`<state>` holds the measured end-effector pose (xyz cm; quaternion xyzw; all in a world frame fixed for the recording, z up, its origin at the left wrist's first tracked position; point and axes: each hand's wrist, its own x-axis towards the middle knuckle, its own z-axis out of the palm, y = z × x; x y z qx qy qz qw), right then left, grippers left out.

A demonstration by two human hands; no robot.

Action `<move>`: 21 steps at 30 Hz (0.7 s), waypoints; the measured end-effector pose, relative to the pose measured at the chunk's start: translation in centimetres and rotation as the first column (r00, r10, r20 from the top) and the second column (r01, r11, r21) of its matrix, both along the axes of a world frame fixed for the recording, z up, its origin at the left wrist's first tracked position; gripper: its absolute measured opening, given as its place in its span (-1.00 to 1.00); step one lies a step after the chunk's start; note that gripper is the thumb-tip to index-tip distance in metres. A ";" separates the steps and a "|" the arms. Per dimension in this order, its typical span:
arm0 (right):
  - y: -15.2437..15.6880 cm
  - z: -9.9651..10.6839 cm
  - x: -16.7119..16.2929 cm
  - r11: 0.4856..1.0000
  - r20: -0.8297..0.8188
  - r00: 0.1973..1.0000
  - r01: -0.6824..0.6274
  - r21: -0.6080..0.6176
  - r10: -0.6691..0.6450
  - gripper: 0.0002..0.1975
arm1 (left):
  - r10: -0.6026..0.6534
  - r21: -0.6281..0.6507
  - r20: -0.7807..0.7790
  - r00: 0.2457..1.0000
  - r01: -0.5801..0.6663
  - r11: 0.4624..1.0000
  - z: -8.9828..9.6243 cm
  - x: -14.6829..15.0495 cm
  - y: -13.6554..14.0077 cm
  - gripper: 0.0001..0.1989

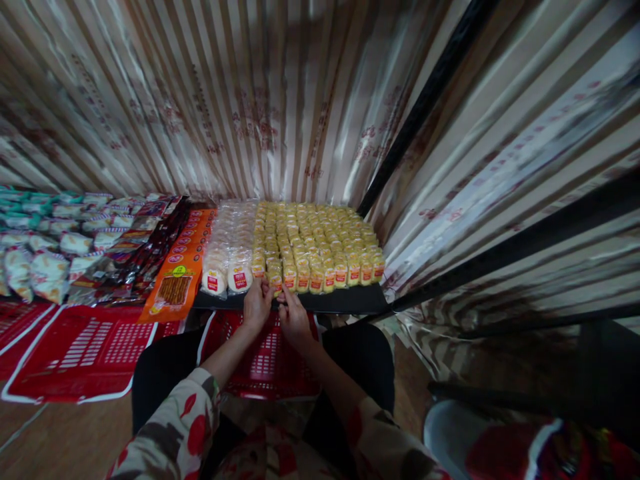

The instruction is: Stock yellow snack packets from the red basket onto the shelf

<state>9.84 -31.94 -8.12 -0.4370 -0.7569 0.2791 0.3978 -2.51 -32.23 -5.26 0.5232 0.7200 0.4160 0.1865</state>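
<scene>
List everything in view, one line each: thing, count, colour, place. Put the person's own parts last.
small packets: many, yellow with red labels, in rows on the dark tray
round packets: a stack, white with red labels, left part of the tray
dark tray: one, black, centre
flat packets: a pile, orange, left of the tray
snack bags: many, white and green, far left
crate: one, red, below the hands
curtain: striped beige, behind
left hand: at the tray's front edge
right hand: beside it, touching a yellow packet

- Two hands, left (257, 303) and right (294, 319).
- One black tray (350, 300).
- Two round white packets (227, 277) at the tray's front left.
- One orange packet (175, 287) left of the tray.
</scene>
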 end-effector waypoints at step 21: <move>-1.3 -0.1 0.1 0.996 -0.117 0.992 0.028 -0.081 -0.037 -0.54 | -0.036 0.020 0.021 0.999 0.035 0.999 -0.3 -0.4 -1.6 -0.87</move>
